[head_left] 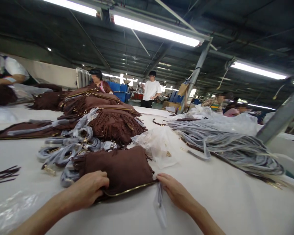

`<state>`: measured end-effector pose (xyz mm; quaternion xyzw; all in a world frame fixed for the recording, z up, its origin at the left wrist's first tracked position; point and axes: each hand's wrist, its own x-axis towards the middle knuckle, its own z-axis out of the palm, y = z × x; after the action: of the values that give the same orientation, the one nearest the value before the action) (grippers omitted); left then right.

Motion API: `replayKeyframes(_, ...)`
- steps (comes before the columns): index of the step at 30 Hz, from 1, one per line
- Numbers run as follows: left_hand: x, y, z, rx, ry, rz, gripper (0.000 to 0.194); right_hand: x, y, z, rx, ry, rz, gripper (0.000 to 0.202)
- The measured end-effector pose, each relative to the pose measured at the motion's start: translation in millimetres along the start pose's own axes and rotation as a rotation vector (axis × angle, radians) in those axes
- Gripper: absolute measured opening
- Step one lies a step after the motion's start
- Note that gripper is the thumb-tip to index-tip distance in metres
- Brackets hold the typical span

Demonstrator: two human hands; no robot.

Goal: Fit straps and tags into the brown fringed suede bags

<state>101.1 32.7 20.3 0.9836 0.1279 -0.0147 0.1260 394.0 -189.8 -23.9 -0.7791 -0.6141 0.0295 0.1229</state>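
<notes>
A brown fringed bag lies on the white table in front of me, its gold zipper along the near edge. My left hand is closed on the bag's near left side, fingers curled at the zipper edge. At the right end of the zipper, my right hand pinches the bag's corner. A pale, wrapped strip hangs down beside those fingertips. Just left of the bag lie coiled straps in grey wrapping.
Behind the bag rises a pile of brown fringed bags. A plastic bag with small gold parts sits near it. Long wrapped straps spread at right, by a slanted metal post. Clear plastic lies at near left. Several people are farther back.
</notes>
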Motion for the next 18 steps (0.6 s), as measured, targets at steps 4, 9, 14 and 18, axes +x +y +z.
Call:
replayKeyframes(4,-7,27,-16.2,0.059,0.043,-0.008,0.002,-1,-8,10,-0.05,0.041,0.032,0.022)
replayKeyframes(9,9,89,-8.3,0.039,0.062,0.065,0.015,-15,-22,22,-0.103,0.107,0.044,0.024)
replayKeyframes(14,39,151,29.0,-0.108,0.013,-0.003,0.041,-39,-38,27,0.055,0.153,0.047,0.022)
replayKeyframes(18,58,166,45.5,-0.155,-0.009,-0.055,0.029,-54,-53,28,0.461,0.101,0.1,0.015)
